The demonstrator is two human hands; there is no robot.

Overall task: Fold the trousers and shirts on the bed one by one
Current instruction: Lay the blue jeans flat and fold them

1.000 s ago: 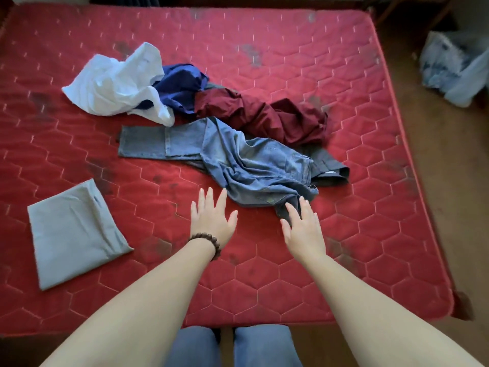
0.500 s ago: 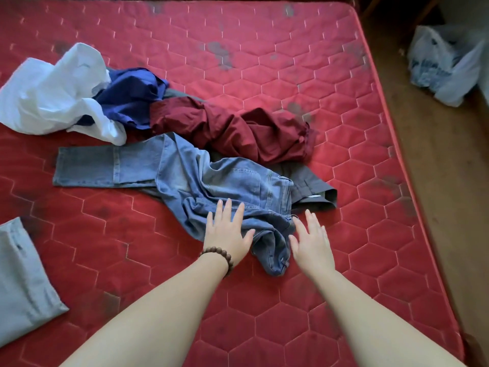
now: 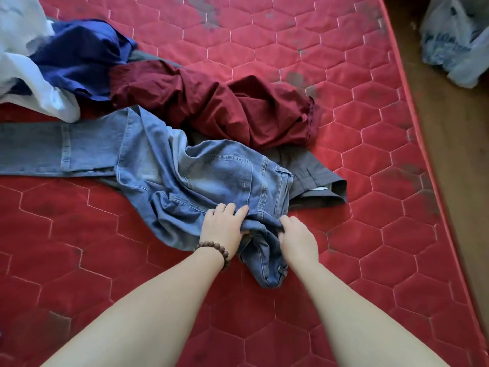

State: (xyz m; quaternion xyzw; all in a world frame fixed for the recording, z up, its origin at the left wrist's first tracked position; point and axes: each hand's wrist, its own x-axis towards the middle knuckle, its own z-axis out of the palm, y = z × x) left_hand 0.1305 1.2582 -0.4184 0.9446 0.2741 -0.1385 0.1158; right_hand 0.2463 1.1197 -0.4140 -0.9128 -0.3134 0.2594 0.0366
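On the red bed [image 3: 344, 128], both hands' fingers, spread before, now clutching jeans [image 3: 211, 178].

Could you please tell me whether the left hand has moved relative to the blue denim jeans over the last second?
Yes. The left hand has moved forward from the bare red quilted mattress onto the blue denim jeans, gripping their bunched near end.
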